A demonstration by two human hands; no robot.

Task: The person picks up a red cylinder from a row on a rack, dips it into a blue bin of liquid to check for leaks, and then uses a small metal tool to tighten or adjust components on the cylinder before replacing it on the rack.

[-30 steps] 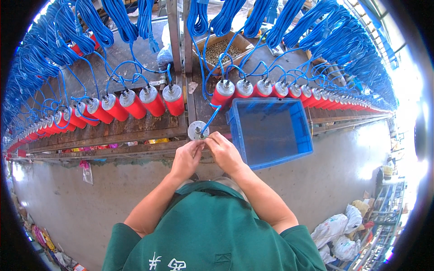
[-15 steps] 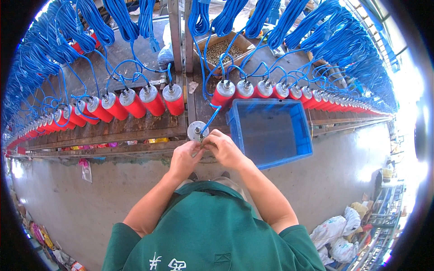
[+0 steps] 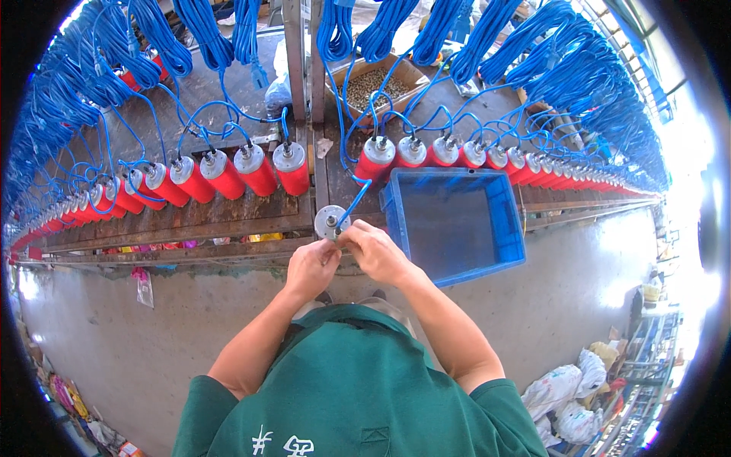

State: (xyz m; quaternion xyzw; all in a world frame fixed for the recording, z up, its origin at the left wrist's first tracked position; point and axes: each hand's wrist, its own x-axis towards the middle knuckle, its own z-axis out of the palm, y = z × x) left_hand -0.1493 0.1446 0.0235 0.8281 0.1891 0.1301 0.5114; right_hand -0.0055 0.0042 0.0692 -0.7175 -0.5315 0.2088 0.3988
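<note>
Right in front of me is a round grey metal cap [image 3: 330,219] with fittings on its top. A blue cable [image 3: 356,199] runs from it to the bench. My left hand [image 3: 311,268] is closed at the cap's near edge, thumb and fingers pinched together. From the other side my right hand [image 3: 378,251] pinches close to the cable's end. The fingertips of both hands nearly meet, and whatever small part lies between them is hidden. Behind stand red cylinders [image 3: 293,174] with similar grey caps and blue cables, in a long row along the bench edge.
To the right of my hands a blue plastic tub [image 3: 459,263] juts past the bench edge. A cardboard box [image 3: 411,76] of small brass-coloured parts sits behind, beside a metal post [image 3: 295,68]. Bundled blue cables [image 3: 384,34] hang above. White sacks [image 3: 554,387] lie on the floor at lower right.
My right hand has shifted slightly left and down, its fingers curling closer over the cap's near edge. The left hand stays almost in place, and the cap has barely moved.
</note>
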